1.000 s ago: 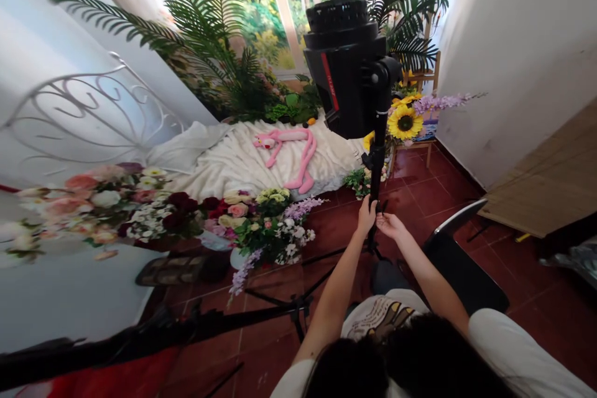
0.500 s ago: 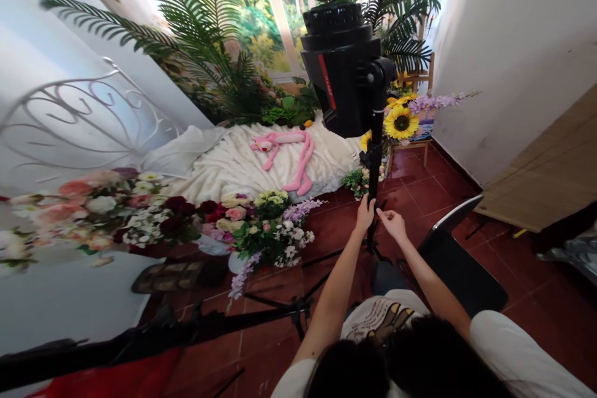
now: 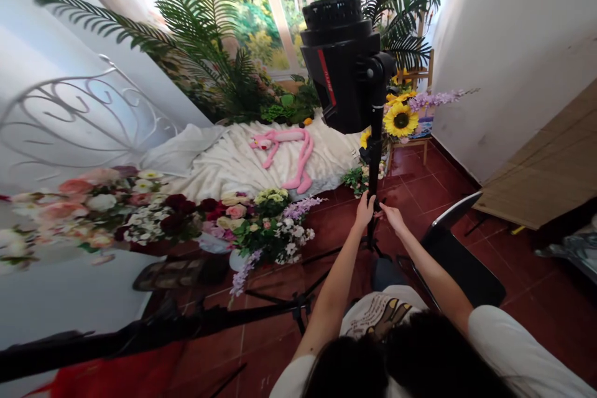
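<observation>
Black tubular light stand [image 3: 374, 168] stays gripped by the left hand [image 3: 364, 211]; the right hand [image 3: 392, 217] has turned beside it, hold unclear.

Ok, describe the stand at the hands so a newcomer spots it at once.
Start at the cream blanket. In front of its right end rises a black stand, left hand gripping it, right hand beside it. Unlike the slanting dark pole at lower left, it carries a red-striped lamp.
</observation>
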Available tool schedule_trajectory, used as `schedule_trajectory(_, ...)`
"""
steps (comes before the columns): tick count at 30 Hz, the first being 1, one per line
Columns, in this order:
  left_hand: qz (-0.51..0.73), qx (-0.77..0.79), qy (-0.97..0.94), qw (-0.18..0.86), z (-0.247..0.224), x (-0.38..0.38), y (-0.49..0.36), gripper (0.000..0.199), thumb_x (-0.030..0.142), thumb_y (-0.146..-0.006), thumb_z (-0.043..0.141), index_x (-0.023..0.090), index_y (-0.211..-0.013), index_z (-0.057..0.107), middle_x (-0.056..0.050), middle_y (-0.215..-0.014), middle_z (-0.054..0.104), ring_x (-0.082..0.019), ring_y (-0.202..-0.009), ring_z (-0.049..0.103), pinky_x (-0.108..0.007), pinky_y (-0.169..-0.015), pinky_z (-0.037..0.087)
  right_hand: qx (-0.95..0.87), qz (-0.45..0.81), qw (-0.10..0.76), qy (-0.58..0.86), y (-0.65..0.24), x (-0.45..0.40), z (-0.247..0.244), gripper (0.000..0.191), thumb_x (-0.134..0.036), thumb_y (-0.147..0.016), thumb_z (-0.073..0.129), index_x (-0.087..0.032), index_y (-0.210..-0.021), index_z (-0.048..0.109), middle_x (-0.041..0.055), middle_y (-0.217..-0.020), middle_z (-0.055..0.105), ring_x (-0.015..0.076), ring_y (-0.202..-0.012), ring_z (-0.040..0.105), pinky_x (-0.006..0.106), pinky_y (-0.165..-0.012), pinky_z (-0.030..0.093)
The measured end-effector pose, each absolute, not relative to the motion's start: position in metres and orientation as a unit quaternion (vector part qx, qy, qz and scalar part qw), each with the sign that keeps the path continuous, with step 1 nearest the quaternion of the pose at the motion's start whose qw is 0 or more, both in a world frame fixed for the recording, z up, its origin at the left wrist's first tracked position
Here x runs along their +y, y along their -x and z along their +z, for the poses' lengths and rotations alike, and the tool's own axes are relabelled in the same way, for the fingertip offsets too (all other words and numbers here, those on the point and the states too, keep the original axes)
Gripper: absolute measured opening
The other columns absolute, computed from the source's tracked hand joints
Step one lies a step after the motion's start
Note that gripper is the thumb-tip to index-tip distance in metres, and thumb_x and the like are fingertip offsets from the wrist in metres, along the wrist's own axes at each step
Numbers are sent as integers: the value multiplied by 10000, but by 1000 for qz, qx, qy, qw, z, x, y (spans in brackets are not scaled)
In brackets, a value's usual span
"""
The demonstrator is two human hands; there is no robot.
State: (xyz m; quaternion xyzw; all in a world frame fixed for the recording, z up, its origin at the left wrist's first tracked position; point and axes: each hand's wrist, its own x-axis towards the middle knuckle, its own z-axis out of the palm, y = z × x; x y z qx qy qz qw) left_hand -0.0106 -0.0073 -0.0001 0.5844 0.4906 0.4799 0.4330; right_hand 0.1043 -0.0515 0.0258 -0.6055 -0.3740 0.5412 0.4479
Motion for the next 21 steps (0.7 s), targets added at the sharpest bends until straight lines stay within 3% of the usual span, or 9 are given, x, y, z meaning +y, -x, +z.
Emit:
schedule_trajectory(5,519,481,-555,438,-4,-35,35,448,480,-920,420,189,-1247,514,-122,-1259,596,-178,-1147,580,-344,-1003,436,-331,624,400,584,-94,-71,28,291,-430,-845,594,-163,-872,705,92,-952,739,127,-751,669,214,-654,508)
schedule_trajectory(11,523,624,-453,362,-44,-137,151,519,610,-876,393,178,-1083,592,-102,-1062,674,-189,-1002,643,-358,-951,469,-367,708,299,524,-59,-84,23,183,-329,-858,607,-180,-906,700,73,-940,741,103,-739,674,187,-662,507)
schedule_trajectory(15,544,732,-336,235,-47,-213,234,491,629,-848,416,195,-965,616,-69,-933,691,-195,-872,659,-347,-879,495,-404,728,261,488,-23,-79,18,187,-314,-878,574,-176,-923,692,70,-924,741,96,-720,676,186,-662,511)
schedule_trajectory(21,544,812,-212,4,-2,-277,284,382,552,-876,441,195,-804,557,-21,-779,598,-160,-760,574,-308,-819,473,-488,753,150,414,66,-84,22,185,-313,-866,577,-176,-915,690,77,-897,741,122,-744,692,212,-678,535)
